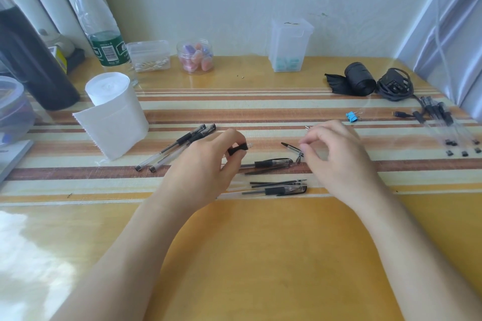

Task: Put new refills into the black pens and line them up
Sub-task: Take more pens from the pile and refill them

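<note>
My left hand [206, 164] pinches a clear pen barrel with a black grip [238, 150], its open end pointing right. My right hand [339, 156] pinches a thin black refill [290, 147] whose tip points left toward the barrel, a short gap apart. A small metal pen tip [299, 158] lies just below my right fingers. Between my hands lie a black pen [272, 163], and nearer me a second pen [285, 189] with loose refills [276, 183]. Two assembled pens [180, 146] lie side by side, slanted, at the left.
A white tissue roll [114, 112] stands left of the pens. Behind it are a bottle [104, 34], a swab box [150, 56], a jar [195, 56] and a clear container [289, 45]. At the right are a blue binder clip [352, 116], a black roll [358, 79], a cable [395, 85] and several pens [440, 122].
</note>
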